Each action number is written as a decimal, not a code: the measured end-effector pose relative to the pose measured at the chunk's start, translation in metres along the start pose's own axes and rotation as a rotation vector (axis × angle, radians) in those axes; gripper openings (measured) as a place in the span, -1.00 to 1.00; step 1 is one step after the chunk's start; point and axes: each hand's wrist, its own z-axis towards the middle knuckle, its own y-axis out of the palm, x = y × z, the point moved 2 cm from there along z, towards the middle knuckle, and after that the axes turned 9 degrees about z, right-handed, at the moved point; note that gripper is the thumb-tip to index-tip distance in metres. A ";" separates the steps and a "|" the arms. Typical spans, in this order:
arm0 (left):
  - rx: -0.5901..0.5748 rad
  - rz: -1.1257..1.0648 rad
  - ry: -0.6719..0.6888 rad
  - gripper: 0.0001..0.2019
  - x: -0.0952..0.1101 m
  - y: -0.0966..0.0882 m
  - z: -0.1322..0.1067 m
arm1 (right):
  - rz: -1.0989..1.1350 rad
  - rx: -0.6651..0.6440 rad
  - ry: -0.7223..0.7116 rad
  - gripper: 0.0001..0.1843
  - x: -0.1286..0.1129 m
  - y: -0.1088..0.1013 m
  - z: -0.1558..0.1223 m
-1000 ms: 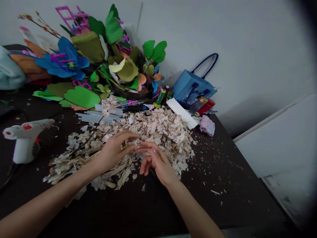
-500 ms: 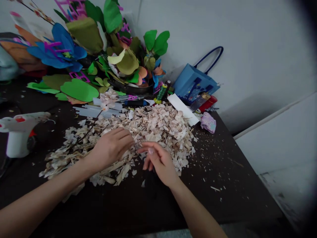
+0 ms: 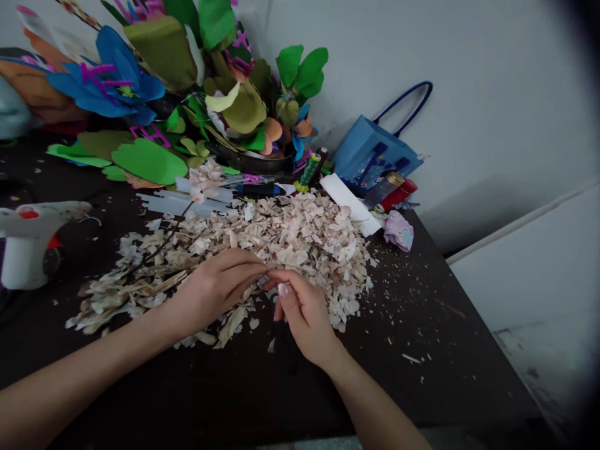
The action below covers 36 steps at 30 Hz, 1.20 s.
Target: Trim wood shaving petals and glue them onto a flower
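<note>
Left hand (image 3: pixel 218 290): palm down just above the shavings, our fingers (image 3: pixel 244 265) straight and close together, reaching toward the right hand.
Right hand (image 3: pixel 302 315): curled inward, its fingers (image 3: pixel 285 290) almost touching the left fingertips.
Grip: both sets of fingers are nearly closed, but we cannot tell whether they hold a small flake between them.
Shavings (image 3: pixel 300 240): a loose, pale heap on the desk (image 3: pixel 422 325), directly beneath and around our hands.
Stem (image 3: pixel 171 234): thin and dark, lying across the heap's left side, with a pale bloom (image 3: pixel 204 178) at its tip.
Handling: we judge that small, slow finger movements suit these light flakes, which look easy to scatter.
Nearby: a glue gun (image 3: pixel 28 240) stands on the desk, left of the heap.
</note>
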 end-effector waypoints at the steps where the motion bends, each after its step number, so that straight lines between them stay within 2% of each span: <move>1: -0.005 0.035 0.046 -0.77 0.001 -0.001 0.000 | -0.063 0.006 -0.032 -0.72 -0.002 0.000 0.000; 7: -0.101 0.309 0.260 -0.71 0.014 -0.008 0.004 | -0.370 0.014 -0.204 -0.70 -0.007 0.006 -0.002; 12: -0.206 0.365 0.278 -0.73 0.020 -0.002 0.001 | -0.535 -0.007 -0.240 -0.66 -0.004 0.012 -0.002; 15: -0.187 0.229 0.136 -0.74 0.015 -0.002 0.004 | -0.374 -0.004 -0.209 -0.69 -0.004 0.010 -0.003; 18: -0.176 -0.044 -0.181 -0.76 0.003 -0.004 0.008 | -0.017 0.023 -0.063 -0.71 -0.002 0.006 -0.003; 20: -0.215 -0.224 -0.392 -0.77 -0.004 -0.004 0.009 | 0.203 0.047 0.047 -0.71 0.001 0.005 -0.002; 22: -0.258 -0.383 -0.534 -0.77 -0.009 -0.003 0.009 | 0.342 0.069 0.114 -0.69 0.004 0.004 -0.001; 26: -0.313 -0.623 -0.633 -0.76 -0.004 0.002 0.009 | 0.441 0.088 0.153 -0.68 0.007 0.007 0.002; 29: -0.428 -0.715 -0.642 -0.74 0.004 0.004 0.010 | 0.439 0.070 0.161 -0.66 0.006 0.010 0.002; 32: -0.490 -0.544 -0.564 -0.73 0.004 0.001 0.011 | 0.386 0.067 0.151 -0.68 0.005 0.006 0.002; 34: -0.422 -0.317 -0.458 -0.72 -0.004 -0.006 0.011 | 0.254 0.150 0.081 -0.75 0.004 -0.004 0.002; 36: -0.316 -0.113 -0.384 -0.71 -0.016 -0.014 0.011 | 0.049 0.297 -0.038 -0.83 0.003 -0.017 0.002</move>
